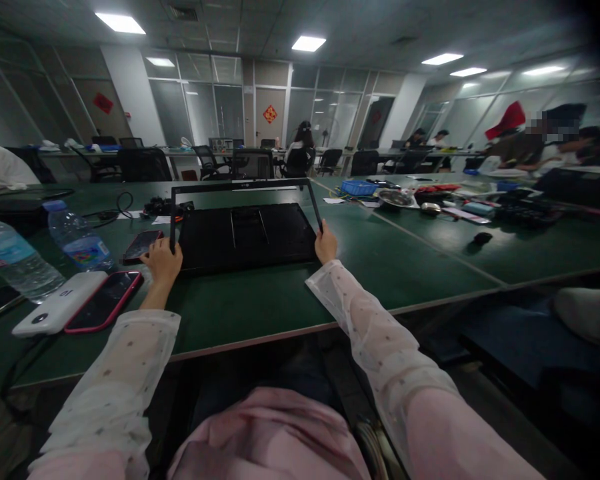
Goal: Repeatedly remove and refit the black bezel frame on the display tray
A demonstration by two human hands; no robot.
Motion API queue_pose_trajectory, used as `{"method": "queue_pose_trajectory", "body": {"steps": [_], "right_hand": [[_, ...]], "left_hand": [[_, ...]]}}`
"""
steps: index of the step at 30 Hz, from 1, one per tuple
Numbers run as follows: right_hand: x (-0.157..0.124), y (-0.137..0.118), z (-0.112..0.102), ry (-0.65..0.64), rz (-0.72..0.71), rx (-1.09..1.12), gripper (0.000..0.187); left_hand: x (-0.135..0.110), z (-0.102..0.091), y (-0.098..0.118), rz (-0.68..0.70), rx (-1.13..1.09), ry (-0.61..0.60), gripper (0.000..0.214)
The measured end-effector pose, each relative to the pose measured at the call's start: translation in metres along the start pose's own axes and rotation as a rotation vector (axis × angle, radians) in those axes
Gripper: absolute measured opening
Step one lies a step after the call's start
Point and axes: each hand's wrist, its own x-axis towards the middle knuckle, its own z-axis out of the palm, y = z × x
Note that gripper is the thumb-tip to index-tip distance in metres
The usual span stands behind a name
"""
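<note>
A thin black rectangular bezel [173,217], like a screen's border, is held upright and slightly tilted above the table. My left hand [163,261] is closed on its lower left side, thumb and fingers pinching the edge. On the opposite side my right hand [326,244] grips the lower right edge. Through the bezel's opening I see a flat black panel [205,237] lying on the green table [260,300], with two pale upright lines near its middle. A dark phone [139,244] lies right beside my left hand, partly hidden by it.
To the left lie a pink-edged phone [105,301] and a white device [63,303], with plastic bottles [77,237] behind them. A blue basket [359,188], a steel bowl [396,198] and a black mouse [482,238] are on the right. People sit farther off.
</note>
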Motion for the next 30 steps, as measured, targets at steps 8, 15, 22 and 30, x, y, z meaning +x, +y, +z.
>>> {"method": "queue_pose_trajectory", "body": {"steps": [8, 15, 22, 30], "right_hand": [[-0.008, -0.014, -0.015, 0.058, -0.054, 0.048, 0.062], [0.001, -0.003, -0.006, 0.052, -0.057, 0.018, 0.058], [0.003, 0.005, 0.003, -0.057, -0.019, -0.017, 0.056], [0.003, 0.006, 0.004, -0.154, 0.034, -0.055, 0.055]], "left_hand": [[-0.004, -0.011, 0.005, -0.005, -0.024, 0.055, 0.049], [-0.001, -0.008, 0.006, 0.003, -0.048, 0.049, 0.046], [0.004, 0.003, -0.005, -0.01, 0.002, -0.12, 0.043], [0.016, 0.017, -0.02, -0.087, -0.012, -0.306, 0.05]]}}
